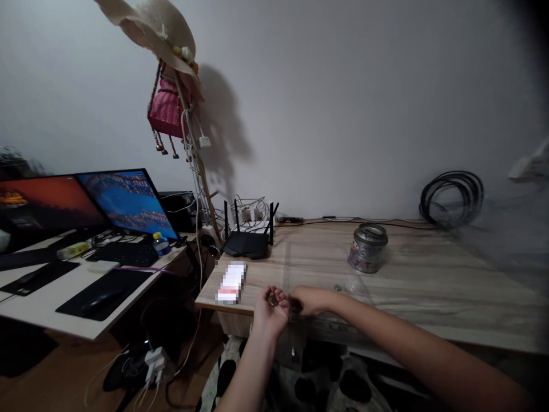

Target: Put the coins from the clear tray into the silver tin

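My left hand [273, 309] is turned palm up at the desk's front edge, its fingers curled around what look like coins [272, 299], round and brassy. Right beside it is my right hand [312, 300], knuckles up and fingers bent downward. Its fingertips are in shadow, so what they hold, if anything, is hidden. A small round coin-like piece [338, 288] lies on the desk just beyond my right wrist. Farther back stands a round printed tin [368, 248] with a grey metal rim, upright and apart from both hands.
A phone [231, 282] lies on the wooden desk [407, 292] to the left. Behind it stands a black router [247, 243] with antennas. Coiled black cable [451, 197] leans against the wall. Monitors [128, 200] and a mouse [103, 300] occupy another desk.
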Tool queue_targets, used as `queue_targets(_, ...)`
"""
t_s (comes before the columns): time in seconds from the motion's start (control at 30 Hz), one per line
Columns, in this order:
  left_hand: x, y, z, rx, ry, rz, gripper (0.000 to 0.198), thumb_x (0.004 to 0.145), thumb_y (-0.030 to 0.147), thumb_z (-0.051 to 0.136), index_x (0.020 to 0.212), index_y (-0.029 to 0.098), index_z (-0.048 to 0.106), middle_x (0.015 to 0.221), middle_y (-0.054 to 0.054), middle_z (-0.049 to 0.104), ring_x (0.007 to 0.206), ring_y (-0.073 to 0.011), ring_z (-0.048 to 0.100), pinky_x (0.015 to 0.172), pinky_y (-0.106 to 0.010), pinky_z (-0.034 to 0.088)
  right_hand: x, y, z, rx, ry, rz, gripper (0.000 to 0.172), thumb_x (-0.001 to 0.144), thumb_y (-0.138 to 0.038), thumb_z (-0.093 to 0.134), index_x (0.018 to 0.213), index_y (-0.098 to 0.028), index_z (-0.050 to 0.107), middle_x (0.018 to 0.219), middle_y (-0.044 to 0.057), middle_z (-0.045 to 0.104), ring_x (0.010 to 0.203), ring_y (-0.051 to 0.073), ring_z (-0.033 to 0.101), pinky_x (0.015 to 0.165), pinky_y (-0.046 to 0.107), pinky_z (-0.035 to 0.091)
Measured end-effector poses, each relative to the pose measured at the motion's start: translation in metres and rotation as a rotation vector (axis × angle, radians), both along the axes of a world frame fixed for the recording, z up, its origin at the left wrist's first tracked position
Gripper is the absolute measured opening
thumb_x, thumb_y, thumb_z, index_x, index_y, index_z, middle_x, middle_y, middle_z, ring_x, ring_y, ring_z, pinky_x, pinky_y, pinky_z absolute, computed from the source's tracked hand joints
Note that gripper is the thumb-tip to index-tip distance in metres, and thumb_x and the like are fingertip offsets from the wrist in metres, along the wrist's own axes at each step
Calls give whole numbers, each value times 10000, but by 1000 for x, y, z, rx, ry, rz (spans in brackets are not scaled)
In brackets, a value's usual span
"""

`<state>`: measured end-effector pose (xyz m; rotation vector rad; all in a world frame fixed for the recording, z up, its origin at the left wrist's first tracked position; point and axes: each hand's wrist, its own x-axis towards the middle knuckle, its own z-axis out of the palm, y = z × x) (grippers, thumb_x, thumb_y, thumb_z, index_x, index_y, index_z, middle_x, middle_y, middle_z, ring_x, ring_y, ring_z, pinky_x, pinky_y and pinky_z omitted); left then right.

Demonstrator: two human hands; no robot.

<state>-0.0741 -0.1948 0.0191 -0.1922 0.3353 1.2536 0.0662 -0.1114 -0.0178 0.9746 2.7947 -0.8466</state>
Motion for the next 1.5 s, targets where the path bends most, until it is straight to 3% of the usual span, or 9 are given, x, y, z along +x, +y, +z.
queue_targets(0.27, -2, 0, -1, -62, 95, 46, 176, 761, 98, 391, 603, 122, 466, 564, -9, 457, 503, -66, 463, 446, -157, 399, 6, -2, 6, -47, 29, -97, 178, 501, -124, 546, 665, -122, 615, 487, -55, 496, 418, 54, 391, 410, 175, 297)
queue_targets(0.5, 14, 3, -4, -39, 165, -10, 186, 776, 146, 383, 780, 81, 557, 864, -146, 579, 829, -209, 595, 647, -324, 506, 5, 6, 70, 27, 304, -260, 218, 649, -233, 523, 812, -109, 598, 591, 2, 573, 502, 80, 488, 455, 180, 374)
queue_targets(0.6, 15, 5, -4, -46, 94, 47, 181, 799, 118, 366, 739, 97, 535, 784, -98, 574, 783, -168, 592, 644, -280, 507, 4, 3, 82, 101, 359, -250, 259, 683, -272, 515, 873, -121, 603, 664, 23, 598, 565, 91, 512, 508, 193, 392)
queue_targets(0.7, 6, 5, -2, -58, 73, 67, 192, 805, 110, 390, 630, 125, 469, 616, -18, 494, 567, -76, 519, 504, -176, 452, 17, -2, 67, 177, 311, -240, 220, 618, -234, 571, 801, -127, 630, 661, 21, 591, 585, 99, 496, 535, 206, 378)
queue_targets(0.8, -4, 2, -1, 30, 53, -3, 256, 812, 160, 407, 558, 150, 375, 518, 34, 363, 420, -38, 355, 348, -125, 273, 38, -7, 37, 82, 125, -137, 339, 469, -178, 657, 805, -141, 637, 645, -11, 570, 556, 93, 464, 489, 193, 342)
queue_targets(0.97, -4, -2, -3, 43, 64, -31, 247, 803, 165, 400, 565, 163, 334, 510, 52, 291, 393, -37, 281, 329, -127, 150, 55, -17, 8, 49, 33, -95, 356, 508, -171, 623, 863, -147, 610, 645, -30, 539, 561, 83, 435, 471, 175, 306)
queue_targets(1.13, 9, 1, -5, 5, 64, -56, 181, 779, 127, 393, 598, 145, 403, 534, 28, 370, 416, -39, 350, 337, -120, 237, 54, -24, 9, 34, 35, -159, 208, 504, -126, 580, 708, -147, 611, 567, -34, 510, 512, 79, 413, 447, 182, 287)
queue_targets(1.3, 22, 18, -5, -113, 185, -12, 126, 753, 94, 402, 658, 118, 482, 617, -37, 513, 590, -107, 554, 530, -222, 490, 57, -22, 13, -114, 146, -259, 123, 499, -111, 554, 615, -142, 581, 482, -51, 473, 460, 78, 420, 423, 186, 295)
queue_targets(1.5, 25, 76, 1, -15, 329, -163, 111, 721, 59, 399, 736, 84, 506, 736, -110, 574, 758, -204, 617, 551, -274, 522, 65, 18, 54, -12, 419, -414, 159, 605, -254, 561, 707, -133, 545, 555, -17, 528, 524, 94, 479, 484, 208, 368)
